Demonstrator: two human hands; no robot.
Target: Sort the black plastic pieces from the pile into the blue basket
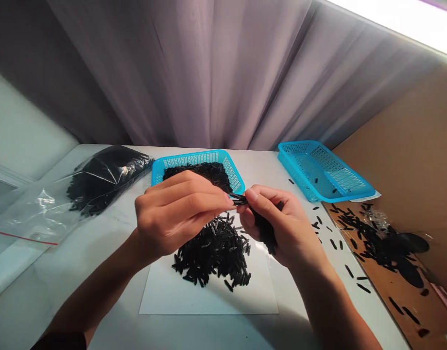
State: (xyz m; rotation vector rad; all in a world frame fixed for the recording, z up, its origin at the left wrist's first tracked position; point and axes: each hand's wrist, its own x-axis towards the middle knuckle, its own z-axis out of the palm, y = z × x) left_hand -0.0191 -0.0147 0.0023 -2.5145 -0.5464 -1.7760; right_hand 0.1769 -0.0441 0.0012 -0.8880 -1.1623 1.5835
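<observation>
My left hand (183, 209) is closed in a pinch on the left ends of some slim black pieces (239, 199). The thumb and forefinger of my right hand (282, 223) grip the other ends. A dark clump (263, 228), its kind unclear, is tucked under the curled fingers of the right hand. Below both hands, a loose pile of small, slim black pieces (212, 253) lies on a white sheet (209, 304). Just behind the left hand stands a blue plastic basket (238, 180) filled with similar black pieces, partly hidden by that hand.
A clear plastic bag (52, 204) of black pieces lies at the left. At the back right, a second blue basket (313, 194) contains a few pieces. More pieces are scattered on the white table (300, 282) and a brown board (384, 287), beside dark oval objects (409, 243).
</observation>
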